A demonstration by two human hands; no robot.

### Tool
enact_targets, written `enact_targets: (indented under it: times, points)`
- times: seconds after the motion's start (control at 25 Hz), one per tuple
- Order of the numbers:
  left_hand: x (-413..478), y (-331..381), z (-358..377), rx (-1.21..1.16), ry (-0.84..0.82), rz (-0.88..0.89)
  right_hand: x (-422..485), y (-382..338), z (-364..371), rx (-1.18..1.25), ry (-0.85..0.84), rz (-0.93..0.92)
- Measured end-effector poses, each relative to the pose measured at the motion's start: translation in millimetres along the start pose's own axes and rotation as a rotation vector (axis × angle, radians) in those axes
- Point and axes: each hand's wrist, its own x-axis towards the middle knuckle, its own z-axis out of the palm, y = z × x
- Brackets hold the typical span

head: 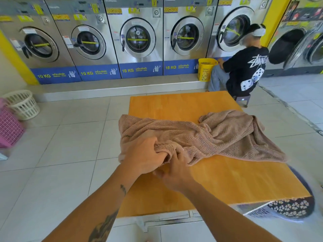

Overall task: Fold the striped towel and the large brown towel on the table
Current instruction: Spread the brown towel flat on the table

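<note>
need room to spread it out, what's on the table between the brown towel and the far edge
Nothing: the head view shows bare wood between the brown towel and the table's far edge.

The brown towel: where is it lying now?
In the head view the brown towel lies crumpled across the orange table, its left end gripped by the left hand and right hand.

The large brown towel was matt cloth with a nubbly, waffle-like weave. The bench was smooth wood with a faint sheen — the washing machines brushed metal, the floor pale glossy tile, the cream basket latticed plastic.
</note>
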Motion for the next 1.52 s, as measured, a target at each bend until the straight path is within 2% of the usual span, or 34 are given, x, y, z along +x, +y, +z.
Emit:
enact_targets:
  times: [0.08,0.16,0.24,0.36,0.44,0.48,0.56,0.6,0.64,0.68,0.76,0.84,1.04,1.12,1.2,1.32,1.52]
  points:
    - [-10.8,8.9,5.3,0.007,0.009,-0.072,0.8,3.0,-9.0,0.261,0.217,0.064]
    - [-22.0,3.2,12.0,0.03,0.022,-0.126,0.4,16.8,-28.6,0.407,0.247,0.072]
    - [-32.2,-8.5,23.1,0.109,-0.01,-0.164,-3.8,41.5,-52.3,0.189,0.157,-0.015]
    - [-45.7,-13.9,46.0,0.168,-0.101,-0.238,-21.3,75.5,-82.0,-0.391,0.019,-0.171]
    - [-49.3,-7.7,60.1,0.176,-0.109,-0.211,-37.6,86.8,-96.6,-0.464,-0.019,-0.225]
    - [-50.8,-1.8,66.7,0.158,-0.145,-0.196,-44.5,91.2,-101.8,-0.425,-0.139,-0.207]
    - [-49.4,6.4,79.5,0.101,-0.338,-0.198,-59.4,90.6,-108.3,-0.29,-0.552,-0.059]
    - [-47.9,10.2,84.9,0.088,-0.467,-0.208,-62.3,92.1,-110.9,-0.24,-0.678,-0.014]
    - [-44.5,10.4,91.8,0.098,-0.582,-0.224,-62.3,92.7,-115.2,-0.183,-0.685,-0.001]
    - [-40.6,14.0,96.4,0.098,-0.651,-0.234,-58.2,97.9,-120.9,-0.113,-0.608,0.015]
    - [-28.4,24.5,102.9,-0.008,-0.684,-0.264,-45.3,110.1,-135.1,-0.043,-0.399,0.054]
    - [-9.9,43.1,108.7,-0.127,-0.646,-0.23,-32.6,131.4,-148.7,-0.126,-0.261,0.09]
    - [58.1,88.6,139.2,-0.123,-0.49,0.035,-4.8,176.6,-162.4,-0.167,-0.117,0.334]
    - [84.3,100.9,159.3,-0.08,-0.428,0.096,13.3,188.3,-159.4,-0.182,-0.025,0.373]
    - [104.0,108.0,177.4,0.0,-0.412,0.072,34.5,195.0,-155.5,-0.154,0.057,0.34]
    - [134.0,101.7,195.1,0.13,-0.503,-0.038,71.9,196.2,-150.8,0.004,0.145,0.324]
    - [205.6,45.1,185.4,0.24,-0.431,-0.207,128.3,181.1,-152.4,0.238,0.252,0.383]
